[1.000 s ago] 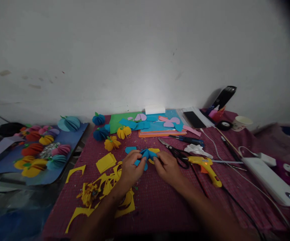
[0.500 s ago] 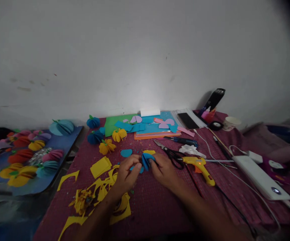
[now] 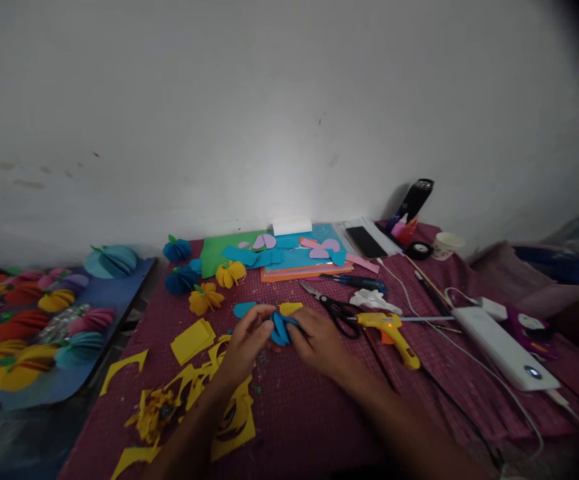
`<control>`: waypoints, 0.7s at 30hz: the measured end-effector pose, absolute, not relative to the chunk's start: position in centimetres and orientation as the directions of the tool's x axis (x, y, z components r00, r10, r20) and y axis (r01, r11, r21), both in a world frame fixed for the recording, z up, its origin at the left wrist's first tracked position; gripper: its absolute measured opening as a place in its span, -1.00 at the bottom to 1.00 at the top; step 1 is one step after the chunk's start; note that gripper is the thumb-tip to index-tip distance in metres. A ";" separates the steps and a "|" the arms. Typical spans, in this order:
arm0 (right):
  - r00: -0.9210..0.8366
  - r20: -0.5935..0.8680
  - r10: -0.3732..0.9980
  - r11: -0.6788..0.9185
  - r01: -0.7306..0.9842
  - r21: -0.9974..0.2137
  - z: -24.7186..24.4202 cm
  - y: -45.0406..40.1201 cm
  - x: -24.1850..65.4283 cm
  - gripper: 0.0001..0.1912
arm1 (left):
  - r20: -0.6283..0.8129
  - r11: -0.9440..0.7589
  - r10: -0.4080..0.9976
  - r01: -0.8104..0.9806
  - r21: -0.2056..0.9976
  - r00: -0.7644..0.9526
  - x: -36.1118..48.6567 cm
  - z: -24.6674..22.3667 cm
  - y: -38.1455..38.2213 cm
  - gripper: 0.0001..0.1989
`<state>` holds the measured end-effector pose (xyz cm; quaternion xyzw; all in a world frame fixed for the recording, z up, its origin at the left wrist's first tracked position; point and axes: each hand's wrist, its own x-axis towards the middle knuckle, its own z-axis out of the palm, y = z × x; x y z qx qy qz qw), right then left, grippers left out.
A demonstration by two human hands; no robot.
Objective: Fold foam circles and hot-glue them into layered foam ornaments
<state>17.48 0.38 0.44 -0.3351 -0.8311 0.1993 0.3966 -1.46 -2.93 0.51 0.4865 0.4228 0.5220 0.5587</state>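
Observation:
Between my hands, over the middle of the table, is a blue folded paper piece (image 3: pixel 280 329) with several fanned leaves. My left hand (image 3: pixel 249 337) pinches it from the left, and my right hand (image 3: pixel 316 341) grips its right edge. Just behind the hands lie a flat blue paper piece (image 3: pixel 244 309) and a small yellow paper piece (image 3: pixel 290 308). To the right of my right hand are black-handled scissors (image 3: pixel 337 312) and a yellow glue gun (image 3: pixel 388 333) with a small lit light.
Yellow paper scraps (image 3: pixel 237 420) and stacked yellow squares (image 3: pixel 193 340) lie left. Paper pumpkins (image 3: pixel 205 298) stand behind them; more fill a blue board (image 3: pixel 134 287) at far left. A phone (image 3: pixel 365 242), paper cup (image 3: pixel 448 245), white power bank (image 3: pixel 504 347) and cables are right.
The blue folded piece has turned in my fingers and its leaves now spread toward me. The whole view has shifted slightly, so the table appears further left.

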 end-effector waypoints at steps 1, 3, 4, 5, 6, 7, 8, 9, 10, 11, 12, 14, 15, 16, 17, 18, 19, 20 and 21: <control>-0.480 0.526 0.702 0.709 0.399 -0.581 0.3 0.4 17.5 -0.86 | -0.006 0.026 0.996 -0.211 0.977 0.093 -1.4 0.5 -2.9 -0.60; -0.503 0.519 0.691 0.718 0.402 -0.568 0.1 0.4 17.5 -0.84 | -0.087 0.109 0.992 -0.280 0.954 0.090 -1.2 0.6 -2.8 -0.59; -0.508 0.514 0.691 0.718 0.402 -0.568 0.0 0.4 17.4 -0.82 | -0.122 0.146 0.988 -0.313 0.939 0.093 -1.1 0.7 -2.7 -0.59; -0.514 0.507 0.692 0.716 0.402 -0.570 0.0 0.4 17.4 -0.81 | -0.152 0.176 0.984 -0.343 0.923 0.096 -1.1 0.8 -2.7 -0.60; -0.520 0.498 0.694 0.713 0.400 -0.576 0.0 0.4 17.5 -0.80 | -0.175 0.198 0.980 -0.366 0.909 0.094 -1.1 0.9 -2.7 -0.61; -0.526 0.489 0.696 0.709 0.396 -0.583 0.0 0.3 17.5 -0.79 | -0.191 0.210 0.978 -0.384 0.899 0.088 -1.1 0.9 -2.6 -0.62; -0.535 0.480 0.695 0.707 0.390 -0.590 0.1 0.3 17.6 -0.79 | -0.196 0.210 0.978 -0.397 0.893 0.076 -1.1 1.0 -2.6 -0.63; -0.547 0.470 0.693 0.706 0.381 -0.596 0.3 0.2 17.6 -0.77 | -0.195 0.203 0.979 -0.408 0.890 0.062 -1.1 1.0 -2.6 -0.63; -0.561 0.460 0.688 0.707 0.374 -0.600 0.4 0.1 17.7 -0.72 | -0.189 0.192 0.981 -0.416 0.889 0.049 -1.2 1.1 -2.5 -0.64; -0.576 0.449 0.683 0.708 0.370 -0.602 0.5 0.1 17.7 -0.66 | -0.185 0.184 0.982 -0.423 0.888 0.039 -1.2 1.1 -2.5 -0.64; -0.588 0.438 0.680 0.708 0.371 -0.601 0.5 0.0 17.7 -0.60 | -0.184 0.181 0.982 -0.426 0.886 0.035 -1.2 1.2 -2.5 -0.63; -0.600 0.427 0.676 0.711 0.381 -0.590 0.4 -0.1 17.6 -0.57 | -0.191 0.189 0.981 -0.429 0.883 0.038 -1.1 1.2 -2.5 -0.62; -0.600 0.430 0.675 0.714 0.386 -0.584 0.3 -0.1 17.6 -0.60 | -0.196 0.192 0.980 -0.426 0.884 0.036 -1.1 1.3 -2.5 -0.61; -0.595 0.439 0.673 0.719 0.387 -0.578 0.2 -0.1 17.5 -0.65 | -0.196 0.190 0.980 -0.418 0.888 0.029 -1.1 1.3 -2.4 -0.60; -0.587 0.452 0.672 0.723 0.386 -0.574 0.1 0.0 17.5 -0.70 | -0.193 0.180 0.981 -0.405 0.896 0.010 -1.2 1.3 -2.3 -0.60; -0.575 0.465 0.673 0.724 0.385 -0.572 0.1 0.2 17.6 -0.74 | -0.185 0.161 0.982 -0.384 0.909 -0.026 -1.4 1.4 -2.1 -0.59; -0.558 0.476 0.680 0.721 0.389 -0.574 0.2 0.4 17.7 -0.77 | -0.169 0.131 0.982 -0.353 0.927 -0.080 -1.8 1.5 -1.9 -0.59; -0.533 0.484 0.694 0.711 0.399 -0.579 0.4 0.6 17.9 -0.79 | -0.142 0.091 0.979 -0.305 0.948 -0.149 -2.2 1.5 -1.7 -0.60; -0.508 0.486 0.711 0.696 0.412 -0.588 0.7 0.9 18.1 -0.80 | -0.096 0.038 0.969 -0.247 0.968 -0.228 -2.8 1.6 -1.4 -0.61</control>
